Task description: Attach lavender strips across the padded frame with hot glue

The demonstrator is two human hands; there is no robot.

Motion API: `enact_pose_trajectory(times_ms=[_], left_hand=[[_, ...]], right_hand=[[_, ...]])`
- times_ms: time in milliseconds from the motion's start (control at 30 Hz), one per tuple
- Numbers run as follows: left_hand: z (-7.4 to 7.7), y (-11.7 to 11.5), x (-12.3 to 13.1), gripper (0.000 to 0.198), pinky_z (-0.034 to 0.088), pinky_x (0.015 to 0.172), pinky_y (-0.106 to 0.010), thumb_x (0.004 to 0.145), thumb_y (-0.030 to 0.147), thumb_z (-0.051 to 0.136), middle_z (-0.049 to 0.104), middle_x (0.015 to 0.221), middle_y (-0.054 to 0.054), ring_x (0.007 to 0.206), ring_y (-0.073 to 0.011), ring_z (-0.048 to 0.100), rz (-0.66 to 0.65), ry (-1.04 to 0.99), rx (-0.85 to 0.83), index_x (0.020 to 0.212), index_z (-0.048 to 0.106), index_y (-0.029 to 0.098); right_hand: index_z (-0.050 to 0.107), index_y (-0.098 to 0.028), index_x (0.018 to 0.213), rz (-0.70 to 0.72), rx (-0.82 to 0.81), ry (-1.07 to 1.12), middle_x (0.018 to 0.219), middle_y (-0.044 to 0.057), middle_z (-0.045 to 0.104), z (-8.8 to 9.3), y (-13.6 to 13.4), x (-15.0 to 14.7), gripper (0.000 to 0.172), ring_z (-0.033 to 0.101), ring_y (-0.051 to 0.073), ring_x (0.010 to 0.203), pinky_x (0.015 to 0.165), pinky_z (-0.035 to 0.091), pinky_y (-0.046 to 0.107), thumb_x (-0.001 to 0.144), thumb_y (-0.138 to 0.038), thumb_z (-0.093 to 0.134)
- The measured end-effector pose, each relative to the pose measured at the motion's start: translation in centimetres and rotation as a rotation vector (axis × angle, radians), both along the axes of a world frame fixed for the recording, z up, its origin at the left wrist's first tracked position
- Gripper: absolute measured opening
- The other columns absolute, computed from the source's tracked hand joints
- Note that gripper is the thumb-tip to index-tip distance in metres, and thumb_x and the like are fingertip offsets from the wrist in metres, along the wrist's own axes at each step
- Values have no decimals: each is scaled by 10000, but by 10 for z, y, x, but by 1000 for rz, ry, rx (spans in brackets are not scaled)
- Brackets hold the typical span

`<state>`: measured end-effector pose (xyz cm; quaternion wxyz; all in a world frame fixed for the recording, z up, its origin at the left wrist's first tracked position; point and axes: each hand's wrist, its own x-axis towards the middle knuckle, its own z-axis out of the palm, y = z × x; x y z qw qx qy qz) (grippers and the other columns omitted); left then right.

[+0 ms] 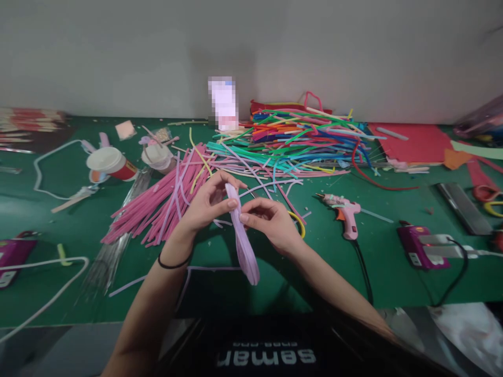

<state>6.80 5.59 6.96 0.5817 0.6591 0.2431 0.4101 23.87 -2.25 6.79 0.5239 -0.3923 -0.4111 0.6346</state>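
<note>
My left hand (208, 201) and my right hand (271, 222) meet above the green table (393, 262), both pinched on a bundle of lilac pipe cleaners (242, 241) bent into a long loop. The left fingers grip its upper end, and the right thumb and fingers press its side just below. The loop hangs down towards me. A black band circles my left wrist. A pile of pink pipe cleaners (157, 209) lies directly behind my left hand.
A heap of multicoloured pipe cleaners (306, 139) sits at the back. A pink glue gun (345, 212) lies right of my hands, a purple device (418, 246) beyond it. Paper cups (110, 163) stand at the left, red sheets (412, 141) at the far right.
</note>
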Motion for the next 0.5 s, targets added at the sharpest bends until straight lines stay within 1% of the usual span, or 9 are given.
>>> enact_pose_trajectory(times_ms=[133,200,333,400,500], left_hand=[[0,1,0,375,472,865,-325,753,421,799,609,964,-49,1019,-230,610,-12,-21,37,983,601,200],[-1,1,1,365,471,889,-332,768,417,789,607,950,-46,1070,-247,609,-12,-32,52,1003,613,201],[-4,-1,2,333,442,995,-418,827,430,726,626,1005,-77,1165,-296,585,-14,-61,78,1050,629,202],[-5,-1,2,324,423,1031,-447,837,428,714,635,1039,-89,1194,-307,573,-10,-70,84,1061,631,208],[-5,0,-1,399,394,1080,-471,790,440,760,636,1092,-99,1256,-329,538,-47,-61,97,1099,633,221]], right_hand=[[735,-227,807,12,9,21,805,-24,722,0,0,0,214,652,118,707,704,556,273,676,-332,868],[742,-225,810,8,15,17,809,-22,725,1,0,1,209,654,114,717,708,552,262,675,-320,870],[743,-220,856,13,1,-12,812,-18,725,4,-1,3,233,659,114,722,712,549,254,688,-334,859],[732,-213,844,5,-8,-37,784,-19,712,5,-1,3,245,650,114,691,685,546,255,694,-365,851],[710,-205,803,6,-11,-87,722,-23,684,6,-2,4,251,623,111,634,626,531,254,713,-409,827]])
